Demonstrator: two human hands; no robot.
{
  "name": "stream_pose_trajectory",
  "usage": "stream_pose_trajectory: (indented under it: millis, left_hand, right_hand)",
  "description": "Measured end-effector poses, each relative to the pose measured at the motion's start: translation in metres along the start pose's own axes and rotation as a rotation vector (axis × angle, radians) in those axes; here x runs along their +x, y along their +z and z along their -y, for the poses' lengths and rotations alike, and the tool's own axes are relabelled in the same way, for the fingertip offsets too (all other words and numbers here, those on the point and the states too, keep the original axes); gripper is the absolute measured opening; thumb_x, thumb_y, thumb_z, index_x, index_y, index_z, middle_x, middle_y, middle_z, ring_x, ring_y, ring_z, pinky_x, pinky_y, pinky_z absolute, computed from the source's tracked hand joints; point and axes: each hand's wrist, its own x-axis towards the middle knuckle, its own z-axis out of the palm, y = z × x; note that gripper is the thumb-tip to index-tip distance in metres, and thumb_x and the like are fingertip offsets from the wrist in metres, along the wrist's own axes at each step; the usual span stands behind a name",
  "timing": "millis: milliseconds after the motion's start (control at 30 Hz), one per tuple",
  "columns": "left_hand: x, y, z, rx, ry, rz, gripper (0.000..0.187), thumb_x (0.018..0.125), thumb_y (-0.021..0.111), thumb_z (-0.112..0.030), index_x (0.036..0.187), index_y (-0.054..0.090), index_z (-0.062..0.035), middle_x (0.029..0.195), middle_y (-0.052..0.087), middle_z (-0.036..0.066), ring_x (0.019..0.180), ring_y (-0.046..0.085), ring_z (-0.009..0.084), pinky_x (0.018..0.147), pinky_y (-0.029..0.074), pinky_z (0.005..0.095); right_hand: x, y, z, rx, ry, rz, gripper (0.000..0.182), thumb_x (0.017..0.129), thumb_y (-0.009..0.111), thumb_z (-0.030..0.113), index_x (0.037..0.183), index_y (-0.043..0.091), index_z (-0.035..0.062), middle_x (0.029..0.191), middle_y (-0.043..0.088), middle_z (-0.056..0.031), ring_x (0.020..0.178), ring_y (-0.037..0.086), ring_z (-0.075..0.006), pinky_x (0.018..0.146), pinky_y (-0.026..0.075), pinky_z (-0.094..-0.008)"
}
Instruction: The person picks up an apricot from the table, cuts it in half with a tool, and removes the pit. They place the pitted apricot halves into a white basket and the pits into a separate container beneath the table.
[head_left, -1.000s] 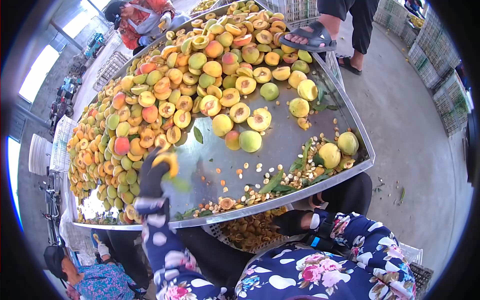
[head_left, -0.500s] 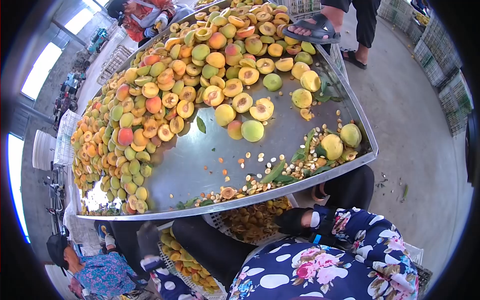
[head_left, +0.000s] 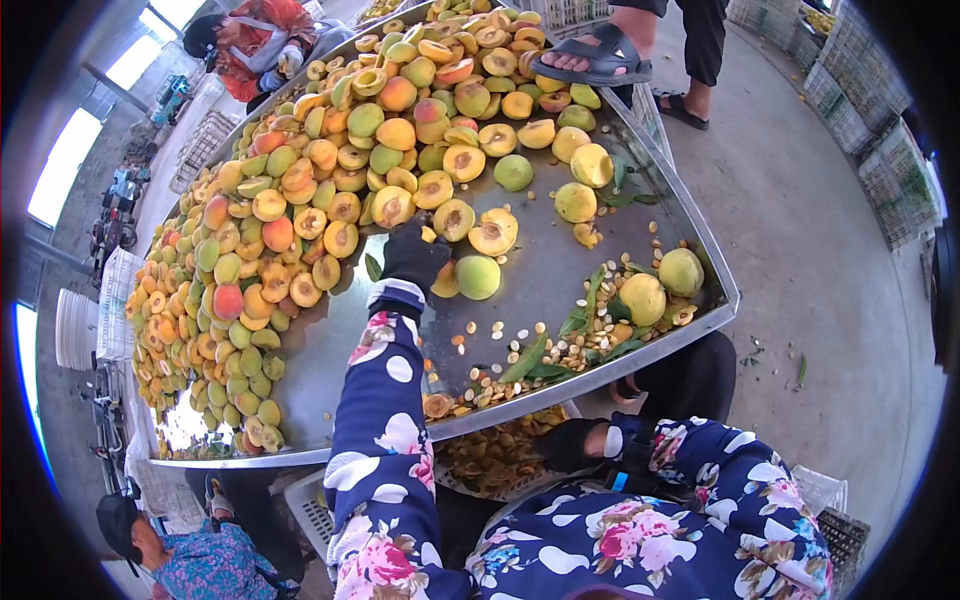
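Note:
My left hand (head_left: 415,258), in a black glove, reaches onto the metal table (head_left: 330,415). Its fingers are curled round an apricot (head_left: 428,235), of which only a yellow patch shows. Beside that hand lie a whole green apricot (head_left: 478,277) and a cut half (head_left: 493,232). My right hand (head_left: 567,443), also in black, hangs low in front of the table edge, over a crate of dark yellow apricot pieces (head_left: 490,450). Its fingers are too dark to make out, and so is anything in them.
A large heap of halved and whole apricots (head_left: 270,220) covers the table's far and left parts. Pits and leaves (head_left: 600,320) lie near the right corner. A sandalled foot (head_left: 595,57) rests at the far edge. Other people sit at far left and lower left.
My left hand has risen from below the table edge, beside a crate of apricots, and reached forward to the fruit. The right hand has stayed low, and the view has shifted slightly.

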Motion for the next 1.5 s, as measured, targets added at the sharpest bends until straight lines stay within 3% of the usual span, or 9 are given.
stream_pose_trajectory:
  millis: [100, 133, 300, 567, 767, 967, 1300, 1367, 1500]
  left_hand:
    - [-0.010, -0.025, -0.005, -0.615, -0.140, 0.139, 0.045, 0.076, 0.061, -0.021, 0.115, 0.052, -0.0015, 0.093, 0.060, 0.011, 0.085, 0.060, 0.0247, 0.078, 0.049, 0.0317]
    - [-0.016, -0.031, 0.008, -1.280, -0.423, 0.297, 0.039, 0.078, 0.057, -0.017, 0.114, 0.053, -0.0025, 0.091, 0.060, 0.007, 0.080, 0.061, 0.0219, 0.076, 0.051, 0.0325]
    - [-0.091, -0.095, -0.014, -2.092, -0.396, 0.625, 0.057, 0.078, 0.048, -0.026, 0.127, 0.036, 0.0015, 0.120, 0.045, 0.024, 0.110, 0.044, 0.0458, 0.090, 0.038, 0.0578]
    - [-0.191, -0.110, -0.032, -2.182, -0.466, 0.307, 0.066, 0.084, 0.044, -0.043, 0.133, 0.029, -0.0009, 0.132, 0.034, 0.024, 0.118, 0.038, 0.0428, 0.099, 0.030, 0.0548]
    - [-0.234, -0.098, -0.049, -2.294, -0.464, 0.192, 0.064, 0.085, 0.043, -0.043, 0.131, 0.032, -0.0014, 0.129, 0.039, 0.022, 0.114, 0.043, 0.0387, 0.099, 0.031, 0.0514]
    - [-0.256, -0.086, -0.060, -2.272, -0.353, 0.075, 0.055, 0.091, 0.035, -0.036, 0.130, 0.031, 0.0029, 0.123, 0.045, 0.019, 0.112, 0.046, 0.0313, 0.097, 0.036, 0.0441]
    - [-0.271, -0.073, -0.072, -2.178, -0.305, -0.168, 0.042, 0.090, 0.041, -0.019, 0.125, 0.038, 0.0032, 0.118, 0.049, 0.017, 0.104, 0.052, 0.0239, 0.093, 0.041, 0.0359]
    - [-0.276, -0.070, -0.071, -1.383, -0.201, -0.225, 0.033, 0.087, 0.046, -0.011, 0.117, 0.046, 0.0010, 0.109, 0.055, 0.013, 0.095, 0.056, 0.0207, 0.088, 0.044, 0.0327]
    - [-0.278, -0.067, -0.074, -1.565, -0.254, -0.292, 0.043, 0.092, 0.033, -0.025, 0.122, 0.041, 0.0047, 0.113, 0.053, 0.017, 0.104, 0.052, 0.0261, 0.094, 0.040, 0.0381]
  right_hand:
    - [-0.001, 0.001, 0.004, 0.007, -0.003, 0.004, 0.042, 0.081, 0.048, 0.030, 0.112, 0.049, 0.0013, 0.104, 0.057, -0.0226, 0.097, 0.056, -0.0340, 0.083, 0.045, -0.0414]
    - [-0.008, -0.005, 0.010, 0.063, 0.025, -0.013, 0.042, 0.081, 0.048, 0.028, 0.113, 0.049, 0.0012, 0.107, 0.056, -0.0217, 0.100, 0.055, -0.0334, 0.085, 0.044, -0.0408]
    - [-0.017, -0.019, 0.023, 0.086, -0.002, 0.023, 0.044, 0.080, 0.049, 0.025, 0.117, 0.048, 0.0014, 0.110, 0.055, -0.0224, 0.104, 0.053, -0.0328, 0.086, 0.042, -0.0393]
    - [-0.047, -0.029, 0.054, 0.597, -0.100, 0.046, 0.042, 0.082, 0.059, 0.032, 0.108, 0.048, 0.0015, 0.083, 0.059, -0.0168, 0.072, 0.058, -0.0259, 0.061, 0.044, -0.0364]
    - [-0.067, -0.043, 0.105, 0.754, -0.260, -0.453, 0.032, 0.083, 0.058, 0.018, 0.108, 0.047, 0.0019, 0.079, 0.058, -0.0148, 0.069, 0.057, -0.0257, 0.063, 0.044, -0.0351]
    - [-0.047, -0.042, 0.119, 0.167, -0.387, -0.919, 0.028, 0.084, 0.055, 0.014, 0.106, 0.047, -0.0001, 0.082, 0.056, -0.0222, 0.076, 0.056, -0.0380, 0.065, 0.043, -0.0397]
    - [-0.034, -0.028, 0.128, 0.025, -0.340, -0.977, 0.037, 0.082, 0.055, 0.011, 0.117, 0.046, 0.0013, 0.082, 0.055, -0.0231, 0.070, 0.057, -0.0366, 0.059, 0.045, -0.0404]
    - [-0.028, -0.023, 0.126, -0.156, -0.327, -0.978, 0.036, 0.085, 0.052, 0.011, 0.119, 0.042, 0.0013, 0.086, 0.053, -0.0243, 0.061, 0.056, -0.0354, 0.051, 0.041, -0.0427]
    - [-0.023, -0.021, 0.127, -0.210, -0.220, -0.900, 0.045, 0.085, 0.051, 0.011, 0.127, 0.036, 0.0030, 0.082, 0.052, -0.0241, 0.059, 0.055, -0.0344, 0.049, 0.040, -0.0427]
